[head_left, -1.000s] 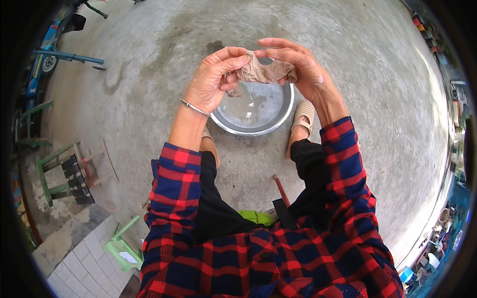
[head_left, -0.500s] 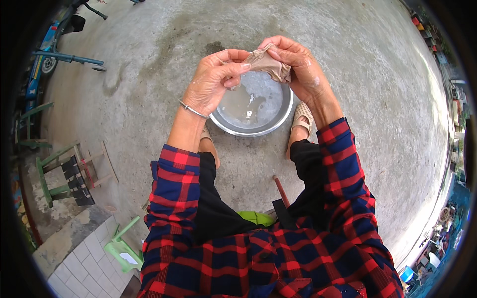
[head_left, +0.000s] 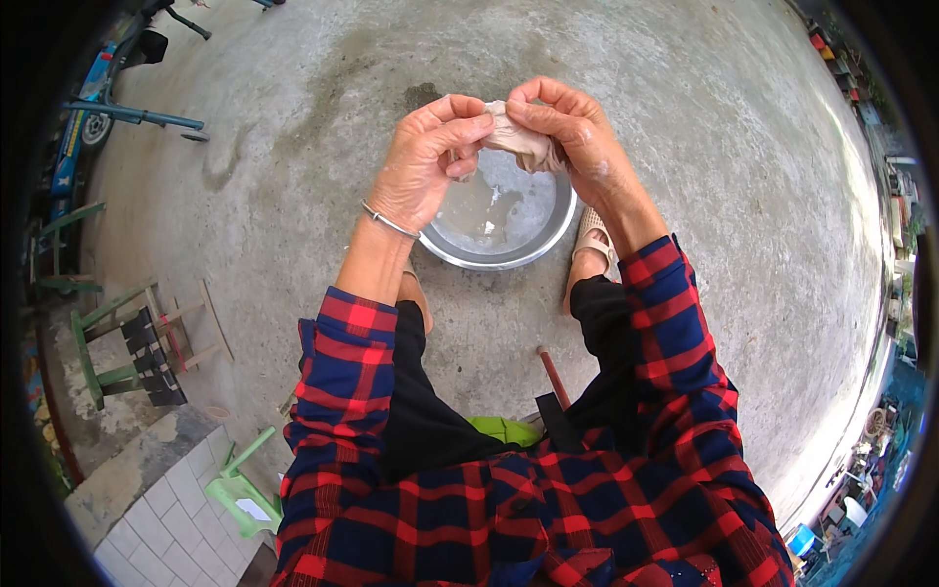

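A small crumpled beige cloth [head_left: 525, 145] is stretched between my two hands, above a round metal basin [head_left: 494, 260]. My left hand [head_left: 423, 157] pinches its left edge between thumb and fingers; a silver bangle circles that wrist. With thumb and forefinger, my right hand [head_left: 577, 137] grips the cloth's top and right part. Whitish wet specks show on the back of the right hand. The basin stands on the floor between my feet and holds shallow cloudy water [head_left: 484, 210]. The cloth hangs clear of the water.
Grey concrete floor [head_left: 743, 215] surrounds the basin. At the left stand a wooden chair frame [head_left: 112, 377], a light green plastic stool [head_left: 245, 499] and a blue wheeled thing [head_left: 93, 122]. A reddish stick [head_left: 554, 377] lies by my right leg. Assorted items [head_left: 856, 509] line the right edge.
My hands have drawn slightly closer together. My right fingers have shifted left along the cloth, which is now bunched differently and shows a paler side. The basin has not moved.
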`<state>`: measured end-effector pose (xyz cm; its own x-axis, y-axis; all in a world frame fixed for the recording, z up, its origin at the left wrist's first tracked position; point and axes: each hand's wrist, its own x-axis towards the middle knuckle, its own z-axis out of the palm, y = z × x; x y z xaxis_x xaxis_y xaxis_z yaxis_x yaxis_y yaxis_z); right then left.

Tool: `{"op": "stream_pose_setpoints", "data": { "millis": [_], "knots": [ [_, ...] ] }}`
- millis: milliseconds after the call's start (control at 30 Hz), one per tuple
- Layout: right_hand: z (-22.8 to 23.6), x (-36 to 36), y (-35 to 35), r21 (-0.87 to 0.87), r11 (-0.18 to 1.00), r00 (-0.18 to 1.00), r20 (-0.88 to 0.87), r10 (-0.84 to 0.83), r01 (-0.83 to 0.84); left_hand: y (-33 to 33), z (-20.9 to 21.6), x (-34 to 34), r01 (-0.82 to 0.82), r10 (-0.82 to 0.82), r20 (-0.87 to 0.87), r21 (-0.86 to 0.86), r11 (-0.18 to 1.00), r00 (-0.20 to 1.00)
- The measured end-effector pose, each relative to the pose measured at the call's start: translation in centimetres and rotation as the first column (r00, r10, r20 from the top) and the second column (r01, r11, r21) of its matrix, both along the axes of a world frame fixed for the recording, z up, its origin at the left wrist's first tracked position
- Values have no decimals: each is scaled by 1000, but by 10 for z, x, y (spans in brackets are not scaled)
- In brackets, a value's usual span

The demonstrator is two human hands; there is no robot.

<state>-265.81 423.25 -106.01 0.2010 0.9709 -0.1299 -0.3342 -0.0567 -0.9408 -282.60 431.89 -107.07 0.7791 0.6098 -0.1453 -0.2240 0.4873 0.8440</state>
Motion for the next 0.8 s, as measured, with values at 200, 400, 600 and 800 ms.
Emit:
{"op": "stream_pose_setpoints", "data": {
  "millis": [200,400,600,800],
  "knots": [
    [0,1,0,66,997,990,134,-49,41,-2,4,0,-14,17,40,-54,998,999],
    [-7,2,1,146,976,923,326,-201,161,-2,3,2,-88,89,44,-40,995,995],
    [2,-10,-1,52,998,953,298,-47,33,-6,2,1,-171,180,-76,112,979,981],
    [0,-9,0,53,998,998,65,11,-15,-9,7,2,-196,235,-122,266,944,964]
  ]
}}
